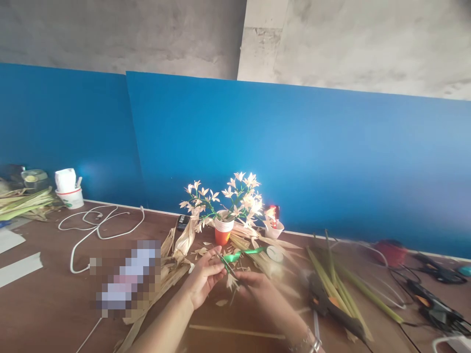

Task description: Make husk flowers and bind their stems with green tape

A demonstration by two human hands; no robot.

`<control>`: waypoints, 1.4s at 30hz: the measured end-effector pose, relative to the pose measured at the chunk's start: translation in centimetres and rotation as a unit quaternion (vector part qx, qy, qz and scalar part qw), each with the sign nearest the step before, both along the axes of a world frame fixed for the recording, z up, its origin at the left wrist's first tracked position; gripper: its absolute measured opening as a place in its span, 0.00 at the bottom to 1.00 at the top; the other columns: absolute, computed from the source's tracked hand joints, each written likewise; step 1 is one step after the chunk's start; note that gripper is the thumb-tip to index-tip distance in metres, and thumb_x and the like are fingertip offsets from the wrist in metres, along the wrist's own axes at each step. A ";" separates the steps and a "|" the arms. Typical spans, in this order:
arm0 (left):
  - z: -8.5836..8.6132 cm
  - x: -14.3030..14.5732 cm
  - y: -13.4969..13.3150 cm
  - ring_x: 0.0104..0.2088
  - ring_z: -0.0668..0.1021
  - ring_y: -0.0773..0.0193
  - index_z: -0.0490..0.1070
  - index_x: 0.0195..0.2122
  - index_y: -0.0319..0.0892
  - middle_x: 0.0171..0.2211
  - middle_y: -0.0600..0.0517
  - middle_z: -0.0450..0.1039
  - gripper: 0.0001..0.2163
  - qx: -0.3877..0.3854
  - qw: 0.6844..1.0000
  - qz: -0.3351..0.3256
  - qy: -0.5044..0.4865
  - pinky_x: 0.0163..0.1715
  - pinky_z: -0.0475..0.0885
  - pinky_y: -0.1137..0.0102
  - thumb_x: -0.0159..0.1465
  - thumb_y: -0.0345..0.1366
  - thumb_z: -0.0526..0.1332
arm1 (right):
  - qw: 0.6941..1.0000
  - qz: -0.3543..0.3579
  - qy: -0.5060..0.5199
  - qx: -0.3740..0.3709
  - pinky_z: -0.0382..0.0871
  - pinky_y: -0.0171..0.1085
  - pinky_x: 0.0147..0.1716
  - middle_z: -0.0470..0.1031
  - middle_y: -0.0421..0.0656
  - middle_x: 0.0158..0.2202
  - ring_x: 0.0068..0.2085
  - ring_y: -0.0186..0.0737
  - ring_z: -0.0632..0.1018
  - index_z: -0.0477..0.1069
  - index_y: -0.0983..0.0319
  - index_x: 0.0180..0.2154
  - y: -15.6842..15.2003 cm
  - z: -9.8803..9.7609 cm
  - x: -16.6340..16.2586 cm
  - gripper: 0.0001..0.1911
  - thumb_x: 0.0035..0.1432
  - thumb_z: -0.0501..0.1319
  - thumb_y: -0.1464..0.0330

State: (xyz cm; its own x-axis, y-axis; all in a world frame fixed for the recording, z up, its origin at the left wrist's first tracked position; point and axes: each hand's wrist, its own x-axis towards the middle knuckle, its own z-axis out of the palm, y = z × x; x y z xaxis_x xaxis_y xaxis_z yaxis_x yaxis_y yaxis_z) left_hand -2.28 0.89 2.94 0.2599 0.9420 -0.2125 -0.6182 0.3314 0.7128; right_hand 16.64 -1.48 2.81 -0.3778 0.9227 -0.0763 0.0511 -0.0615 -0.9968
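My left hand is closed, thumb and fingers pinched at the end of a bright green tape. The tape stretches right to a pale roll. My right hand is closed around a thin dark straight piece that slants up toward my left fingers; whether it is a stem or a blade I cannot tell. Below it, between my hands, shows a small cream flower. Just behind stands an orange and white stack of paper cups holding green-stemmed cream flowers.
Dried husks lie around the cups. On the right are a black glue gun, green stalks and black tools. A white cable and white cup lie left. A blue partition rises behind.
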 end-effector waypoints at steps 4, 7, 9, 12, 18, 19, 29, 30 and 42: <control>-0.1 0.0 0.0 0.25 0.76 0.72 0.68 0.49 0.40 0.29 0.54 0.74 0.24 -0.004 1.000 -0.007 -0.002 0.28 0.70 0.78 0.50 0.20 0.67 | 1.000 -0.001 -0.013 0.018 0.70 0.41 0.38 0.77 0.44 0.30 0.37 0.46 0.75 0.79 0.61 0.41 -0.1 0.4 0.1 0.23 0.47 0.67 0.53; -0.1 -0.1 0.0 0.24 0.76 0.72 0.68 0.49 0.40 0.29 0.54 0.74 0.24 -0.004 1.000 -0.012 -0.002 0.27 0.70 0.79 0.51 0.20 0.66 | 0.999 0.000 -0.023 0.029 0.70 0.42 0.40 0.77 0.44 0.31 0.38 0.47 0.75 0.79 0.60 0.41 -0.1 0.5 0.2 0.23 0.47 0.67 0.54; 0.0 -0.1 0.0 0.24 0.76 0.73 0.68 0.48 0.41 0.29 0.55 0.74 0.24 -0.005 1.000 -0.013 -0.001 0.28 0.71 0.79 0.51 0.19 0.66 | 0.999 0.001 -0.030 0.037 0.70 0.43 0.41 0.77 0.45 0.30 0.39 0.48 0.75 0.79 0.60 0.40 0.0 0.2 0.3 0.22 0.47 0.67 0.54; 0.2 0.0 0.1 0.24 0.76 0.72 0.70 0.45 0.40 0.26 0.55 0.73 0.20 -0.010 1.000 -0.005 0.007 0.28 0.71 0.79 0.51 0.20 0.66 | 0.998 -0.015 -0.033 0.041 0.71 0.44 0.41 0.77 0.46 0.29 0.39 0.50 0.76 0.79 0.61 0.41 0.3 -0.5 0.2 0.22 0.47 0.68 0.55; 0.2 0.2 0.3 0.24 0.76 0.71 0.73 0.30 0.36 0.24 0.52 0.74 0.08 -0.033 0.997 -0.006 0.065 0.23 0.68 0.79 0.51 0.28 0.70 | 0.994 -0.060 -0.066 0.060 0.72 0.45 0.41 0.80 0.48 0.35 0.40 0.52 0.77 0.80 0.61 0.40 0.7 -0.6 0.2 0.25 0.41 0.70 0.53; 0.1 0.2 0.3 0.24 0.76 0.71 0.73 0.29 0.36 0.23 0.53 0.74 0.08 -0.029 0.997 -0.010 0.075 0.21 0.67 0.79 0.50 0.30 0.70 | 0.994 -0.055 -0.072 0.064 0.72 0.45 0.42 0.80 0.48 0.37 0.41 0.53 0.77 0.80 0.61 0.40 0.7 -0.3 0.1 0.25 0.42 0.69 0.54; -0.5 0.3 0.5 0.21 0.72 0.73 0.73 0.24 0.36 0.20 0.55 0.73 0.11 0.018 0.994 0.002 0.111 0.21 0.62 0.79 0.42 0.35 0.72 | 0.996 -0.022 -0.066 0.055 0.70 0.48 0.46 0.79 0.48 0.41 0.44 0.54 0.77 0.79 0.60 0.42 0.4 0.5 -0.1 0.19 0.45 0.68 0.62; -0.5 0.3 0.6 0.21 0.72 0.73 0.73 0.23 0.36 0.20 0.55 0.72 0.11 0.024 0.994 -0.001 0.110 0.21 0.62 0.79 0.42 0.34 0.72 | 0.997 -0.019 -0.059 0.052 0.70 0.48 0.46 0.79 0.48 0.41 0.44 0.54 0.77 0.79 0.60 0.42 0.4 0.5 -0.1 0.20 0.45 0.68 0.63; -0.8 0.4 0.5 0.21 0.73 0.72 0.73 0.22 0.37 0.19 0.55 0.72 0.12 0.030 0.993 -0.009 0.117 0.23 0.65 0.78 0.42 0.36 0.73 | 0.995 -0.005 -0.065 0.072 0.69 0.47 0.47 0.79 0.48 0.41 0.45 0.54 0.76 0.78 0.60 0.44 0.0 1.1 -0.3 0.21 0.48 0.67 0.59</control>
